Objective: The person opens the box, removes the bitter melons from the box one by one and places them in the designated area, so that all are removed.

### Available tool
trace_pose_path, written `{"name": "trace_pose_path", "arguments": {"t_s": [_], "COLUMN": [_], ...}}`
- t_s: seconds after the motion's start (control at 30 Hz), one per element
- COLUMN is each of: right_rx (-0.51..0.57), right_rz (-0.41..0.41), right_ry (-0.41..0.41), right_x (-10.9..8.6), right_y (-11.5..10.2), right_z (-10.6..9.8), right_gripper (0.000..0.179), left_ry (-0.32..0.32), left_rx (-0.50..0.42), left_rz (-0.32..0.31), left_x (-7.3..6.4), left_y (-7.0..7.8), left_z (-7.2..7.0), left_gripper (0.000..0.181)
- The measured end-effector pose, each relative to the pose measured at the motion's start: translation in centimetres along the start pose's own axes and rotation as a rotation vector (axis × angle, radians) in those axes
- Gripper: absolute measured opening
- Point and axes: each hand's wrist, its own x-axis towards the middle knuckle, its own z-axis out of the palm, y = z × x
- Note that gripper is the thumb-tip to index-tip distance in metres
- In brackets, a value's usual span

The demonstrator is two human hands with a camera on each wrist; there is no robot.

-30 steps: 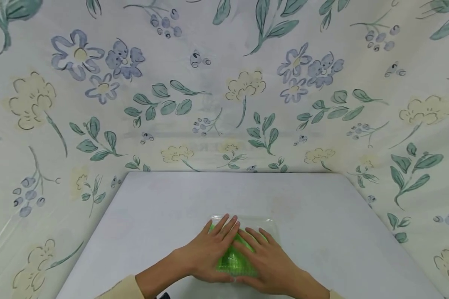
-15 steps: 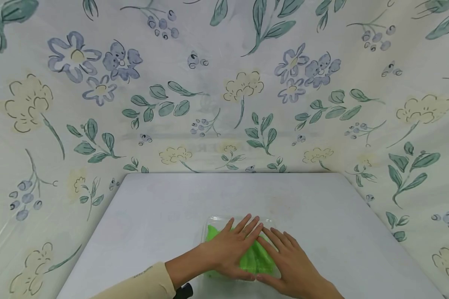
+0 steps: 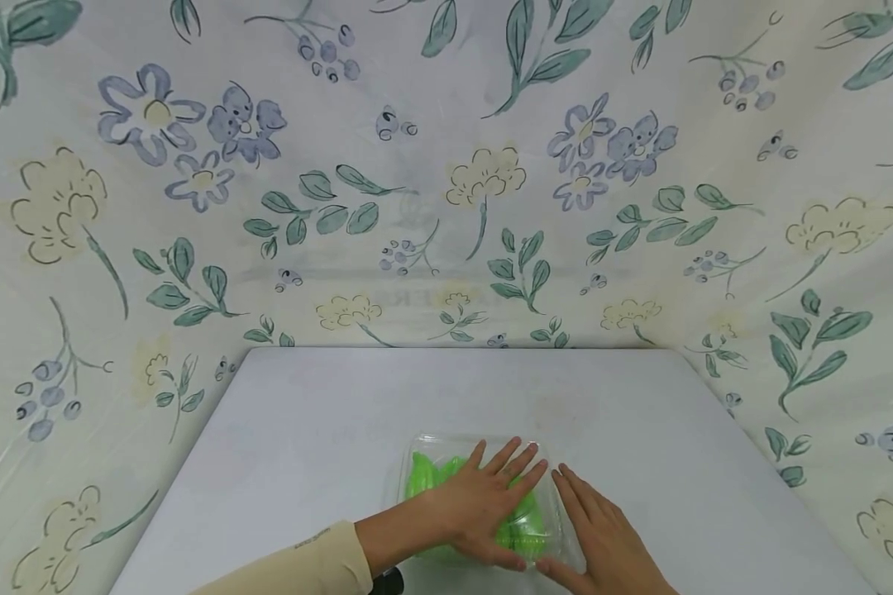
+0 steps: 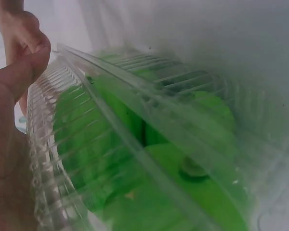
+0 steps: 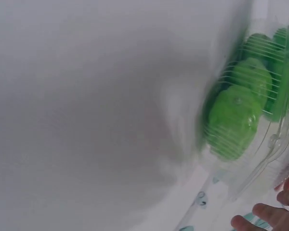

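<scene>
Clear plastic container (image 3: pixel 446 442) of bright green pieces (image 3: pixel 422 478) sits under a left hand (image 3: pixel 484 506) on a white desk (image 3: pixel 305 430).

Left-hand fingers lie spread and straight across the top of the container, near the middle of the desk's closer edge, gripping nothing; the right hand (image 3: pixel 605 529), its fingers extended and close together, is at the container's right side, empty, contact unclear. Cream sleeve (image 3: pixel 305 566) covers the left arm; flower-and-leaf-printed sheeting (image 3: pixel 432 178) hangs behind and beside the desk.
</scene>
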Motion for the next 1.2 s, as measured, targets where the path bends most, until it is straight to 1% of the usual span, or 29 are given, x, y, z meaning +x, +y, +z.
{"name": "trace_pose_path", "arguments": {"t_s": [0.2,0.33,0.47,0.53,0.67,0.83,0.9,1.07,1.13,1.2], "right_rx": [0.011,0.007,0.007,0.022,0.079,0.132,0.164,0.269,0.303,0.327], "right_rz": [0.049,0.042,0.04,0.052,0.083,0.095,0.119,0.243,0.28,0.295], "right_ry": [-0.044,-0.028,-0.014,-0.019,-0.047,-0.066,-0.092,-0.188,-0.204,-0.203], "right_x": [-0.6,-1.0,-1.1,-1.2,-1.4,-1.4,-1.3,-1.2,-1.2,-1.2], "right_y": [-0.1,0.0,0.2,0.2,0.3,0.3,0.2,-0.5,-0.7,-0.8], "right_z": [0.2,0.8,1.2,1.4,1.8,2.2,2.2,1.7,1.6,1.6], "right_gripper": [0.102,0.101,0.099,0.099,0.096,0.092,0.092,0.095,0.096,0.096], "left_ry": [-0.012,-0.018,0.0,0.007,0.006,0.035,0.053,0.076,0.076,0.074], "left_rx": [0.02,0.053,0.07,0.07,0.083,0.144,0.161,0.192,0.202,0.205], "left_rz": [0.021,0.024,0.005,-0.003,0.002,0.03,0.04,0.059,0.062,0.064], "left_x": [0.4,0.8,1.2,1.3,1.7,1.9,1.9,1.9,1.9,1.9], "left_y": [0.4,0.9,1.4,1.5,1.7,1.9,1.9,1.9,2.0,2.0], "left_z": [0.0,0.2,0.4,0.4,0.4,0.6,0.6,0.6,0.6,0.6], "left_gripper": [0.111,0.108,0.108,0.109,0.109,0.106,0.105,0.1,0.099,0.098]}}
